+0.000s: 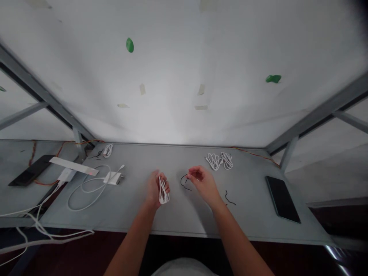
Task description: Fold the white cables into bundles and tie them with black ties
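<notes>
Pale wall (169, 57) with bits of old tape and green marks stands behind the gray worktop (250, 191). Starting from the left, I see a dark flat slab (30, 170), then white wires (37, 222) that hang past the front edge. If a knee or sleeve caught them, they could get pulled. Next is a white charger (113, 178) with a loose, loopy cord (83, 209). An elbow could snag that loop and drag the charger along.

Now the left hand (153, 188). Its fingers are curled around a folded white cable (163, 194), near the middle of the worktop. If that hand went slack, the folds could spring apart, since I see nothing tied around them.

Just to its right, the right hand (205, 183) pinches a thin black twist tie (182, 183) between its fingertips. The tie is bent and skinny, so it could slip and drop.

Behind that hand lie two bundled white cables (220, 161), side by side. A backward bump could push them. Near the right wrist is another black tie (229, 198), easy to sweep away. Far right, a dark phone (283, 198) lies flat, well apart from the hands.
</notes>
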`<state>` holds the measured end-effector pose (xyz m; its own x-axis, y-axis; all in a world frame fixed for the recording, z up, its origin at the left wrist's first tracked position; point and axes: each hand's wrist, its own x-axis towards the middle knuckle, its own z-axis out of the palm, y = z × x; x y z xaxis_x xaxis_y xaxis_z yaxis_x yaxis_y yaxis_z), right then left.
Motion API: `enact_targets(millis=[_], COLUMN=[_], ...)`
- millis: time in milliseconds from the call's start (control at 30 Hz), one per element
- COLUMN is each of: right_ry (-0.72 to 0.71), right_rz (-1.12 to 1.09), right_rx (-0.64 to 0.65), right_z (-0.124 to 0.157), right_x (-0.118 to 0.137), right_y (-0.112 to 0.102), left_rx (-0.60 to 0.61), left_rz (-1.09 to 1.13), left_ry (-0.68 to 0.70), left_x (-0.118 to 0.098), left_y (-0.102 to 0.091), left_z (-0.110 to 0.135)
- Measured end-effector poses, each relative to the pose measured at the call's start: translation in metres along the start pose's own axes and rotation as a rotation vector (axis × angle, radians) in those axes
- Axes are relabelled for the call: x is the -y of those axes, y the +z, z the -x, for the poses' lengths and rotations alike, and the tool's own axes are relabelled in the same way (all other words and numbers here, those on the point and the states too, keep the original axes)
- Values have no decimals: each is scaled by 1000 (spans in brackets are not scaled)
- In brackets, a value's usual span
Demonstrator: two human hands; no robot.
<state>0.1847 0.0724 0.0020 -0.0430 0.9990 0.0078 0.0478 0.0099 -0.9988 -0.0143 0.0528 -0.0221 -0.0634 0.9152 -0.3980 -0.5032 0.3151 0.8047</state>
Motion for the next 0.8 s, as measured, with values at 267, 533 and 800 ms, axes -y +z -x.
enact_targets(millis=[267, 533, 800], right_ry=[-10, -192, -221], right_rz=[-7, 226, 359], right_rx=[101, 128, 173], right_z=[5, 13, 17], right_x=[1, 5, 7], right_y=[11, 4, 4], left_rx=[212, 199, 187], left_rz=[-911, -977, -948], left_ry=[515, 592, 521], left_x=[-6, -8, 2], left_y=[18, 24, 23], left_z=[14, 26, 27])
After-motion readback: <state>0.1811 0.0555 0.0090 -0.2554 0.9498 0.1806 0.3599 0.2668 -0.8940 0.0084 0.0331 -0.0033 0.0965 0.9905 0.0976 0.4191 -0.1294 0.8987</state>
